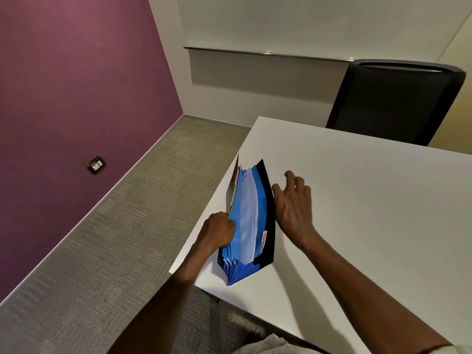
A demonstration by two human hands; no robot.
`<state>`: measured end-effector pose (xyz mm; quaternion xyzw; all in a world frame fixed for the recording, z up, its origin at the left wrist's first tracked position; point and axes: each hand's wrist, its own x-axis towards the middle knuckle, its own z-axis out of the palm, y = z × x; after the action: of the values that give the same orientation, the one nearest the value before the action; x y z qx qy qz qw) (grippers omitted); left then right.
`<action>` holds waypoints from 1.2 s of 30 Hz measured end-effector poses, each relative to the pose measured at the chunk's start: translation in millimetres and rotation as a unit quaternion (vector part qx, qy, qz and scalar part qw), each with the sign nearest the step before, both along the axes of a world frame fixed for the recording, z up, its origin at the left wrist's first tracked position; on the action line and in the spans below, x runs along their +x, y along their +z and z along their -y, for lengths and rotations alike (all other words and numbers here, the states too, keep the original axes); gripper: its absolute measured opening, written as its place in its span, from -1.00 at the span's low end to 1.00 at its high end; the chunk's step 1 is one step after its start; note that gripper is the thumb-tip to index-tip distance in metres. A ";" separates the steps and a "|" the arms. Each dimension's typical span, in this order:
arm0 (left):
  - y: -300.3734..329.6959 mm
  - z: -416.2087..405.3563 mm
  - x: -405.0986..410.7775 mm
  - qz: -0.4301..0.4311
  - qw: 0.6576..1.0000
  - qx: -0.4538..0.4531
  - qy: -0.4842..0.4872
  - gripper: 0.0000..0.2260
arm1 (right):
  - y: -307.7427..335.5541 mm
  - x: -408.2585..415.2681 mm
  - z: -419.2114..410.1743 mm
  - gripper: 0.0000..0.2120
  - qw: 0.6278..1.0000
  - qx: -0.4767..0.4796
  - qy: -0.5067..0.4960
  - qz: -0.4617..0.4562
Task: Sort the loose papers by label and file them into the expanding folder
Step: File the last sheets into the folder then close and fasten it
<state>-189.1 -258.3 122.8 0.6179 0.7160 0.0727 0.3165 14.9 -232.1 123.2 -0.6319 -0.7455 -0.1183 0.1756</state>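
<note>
Careful, the expanding folder [251,226] stands near the white table [357,200] edge, so your left hand [219,229], gripping its blue dividers beside the filed paper [247,218], could tip it off while your right hand [293,203] rests spread, empty, against its black back.

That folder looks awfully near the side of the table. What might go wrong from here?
1. The blue expanding folder with black covers stands close to the left edge of the white table; a push from the right hand, which rests open against its black cover, might tip it toward the carpeted floor.
2. The left hand grips the dividers; pulling them wide may crease the white printed sheet sticking out of a pocket.
</note>
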 end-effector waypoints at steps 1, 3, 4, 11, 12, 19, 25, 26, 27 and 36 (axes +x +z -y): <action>1.3 0.1 3.1 -0.007 1.000 -0.003 -0.004 -0.69 | -3.8 7.9 -0.2 -0.85 0.999 -0.023 -0.011 -0.046; 4.0 0.1 13.3 -0.025 1.000 -0.007 -0.009 -0.74 | -13.9 22.3 -0.7 -0.84 0.976 -0.112 -0.015 -0.188; 4.8 0.0 20.2 -0.033 0.999 -0.004 -0.012 -0.75 | -18.3 29.0 -1.5 -0.82 0.949 -0.168 -0.030 -0.265; -4.6 4.6 80.7 -0.079 0.996 -0.009 -0.047 -0.78 | -28.2 70.9 4.1 -0.95 0.818 -0.286 -0.139 -0.479; -7.4 7.1 90.7 -0.081 0.995 -0.018 -0.053 -0.79 | -30.6 78.9 8.3 -0.95 0.814 -0.286 -0.149 -0.484; -10.8 28.7 171.9 -0.143 0.973 0.027 -0.176 -0.77 | -45.5 149.3 42.8 -0.94 0.782 -0.256 -0.223 -0.522; -12.8 39.6 251.5 -0.150 0.968 -0.010 -0.199 -0.79 | -56.1 218.5 70.1 -0.94 0.769 -0.234 -0.271 -0.529; -17.1 41.6 266.0 -0.142 0.969 -0.025 -0.201 -0.76 | -58.3 230.8 74.2 -0.95 0.770 -0.235 -0.275 -0.525; -22.2 43.6 278.5 -0.134 0.969 -0.037 -0.206 -0.70 | -60.6 242.4 77.3 -0.95 0.773 -0.237 -0.278 -0.519; -83.1 61.7 293.8 -0.098 0.968 -0.030 -0.229 -0.36 | -95.2 314.1 103.9 -0.95 0.802 -0.298 -0.266 -0.444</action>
<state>104.7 -320.0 39.7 0.7598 0.5846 -0.0841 0.2719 329.0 -336.0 28.0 -0.8101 -0.3868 0.3612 0.2522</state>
